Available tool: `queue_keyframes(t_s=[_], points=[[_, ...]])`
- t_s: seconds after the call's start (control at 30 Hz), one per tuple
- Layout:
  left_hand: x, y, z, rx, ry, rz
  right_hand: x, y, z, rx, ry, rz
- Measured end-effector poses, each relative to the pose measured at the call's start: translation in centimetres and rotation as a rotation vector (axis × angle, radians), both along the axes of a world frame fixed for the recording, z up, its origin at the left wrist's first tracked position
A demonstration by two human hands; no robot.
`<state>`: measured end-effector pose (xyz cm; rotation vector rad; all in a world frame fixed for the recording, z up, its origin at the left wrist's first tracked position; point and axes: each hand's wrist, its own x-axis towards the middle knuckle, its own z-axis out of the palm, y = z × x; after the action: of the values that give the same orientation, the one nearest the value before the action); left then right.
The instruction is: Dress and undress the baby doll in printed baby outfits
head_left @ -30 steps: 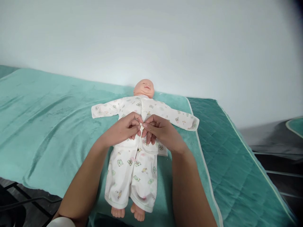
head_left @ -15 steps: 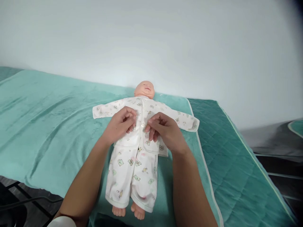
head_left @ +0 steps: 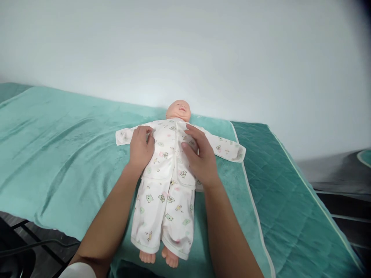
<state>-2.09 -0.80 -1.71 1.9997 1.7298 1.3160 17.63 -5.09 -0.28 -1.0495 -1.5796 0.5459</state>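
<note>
A baby doll (head_left: 179, 110) lies on its back on a teal blanket (head_left: 63, 154), dressed in a white printed jacket (head_left: 166, 152) and matching trousers (head_left: 164, 216). My left hand (head_left: 140, 146) rests on the doll's chest near the left shoulder, fingers laid loosely on the cloth. Flat on the other side of the chest lies my right hand (head_left: 198, 154), fingers stretched out. A small button (head_left: 176, 153) shows on the jacket front between the two hands. The doll's bare feet (head_left: 158, 258) stick out near me.
The blanket covers a teal quilted mattress (head_left: 290, 200) that runs to the right. A plain white wall (head_left: 185, 50) stands close behind the doll's head. Dark floor and a cable (head_left: 29, 247) show at the lower left, beyond the blanket's edge.
Both hands have let go of the button at the jacket's middle and moved apart and up, now lying flat on either side of the chest.
</note>
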Motion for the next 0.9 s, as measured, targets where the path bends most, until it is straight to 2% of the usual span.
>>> queue_keyframes(t_s=[0.13, 0.3, 0.47, 0.63, 0.77, 0.9], points=[[-0.5, 0.8, -0.8, -0.047, 0.223, 0.163, -0.2, 0.1, -0.4, 0.034, -0.235, 0.016], [-1.5, 1.3, -1.2, -0.197, 0.366, 0.264, 0.1, 0.1, -0.8, 0.005, -0.165, -0.016], [-3.6, 1.8, -1.5, -0.304, 0.356, 0.326, 0.4, 0.5, -1.4, -0.071, -0.086, -0.046], [-4.6, 2.2, -1.6, -0.365, 0.382, 0.324, 1.0, 0.7, -1.8, -0.124, -0.054, -0.091], [-4.6, 2.5, -1.8, -0.354, 0.376, 0.337, 2.4, 1.5, -2.6, -0.142, -0.07, -0.162], [-4.9, 2.5, -2.0, -0.242, 0.3, 0.382, 4.0, 3.0, -4.3, -0.155, -0.14, -0.284]])
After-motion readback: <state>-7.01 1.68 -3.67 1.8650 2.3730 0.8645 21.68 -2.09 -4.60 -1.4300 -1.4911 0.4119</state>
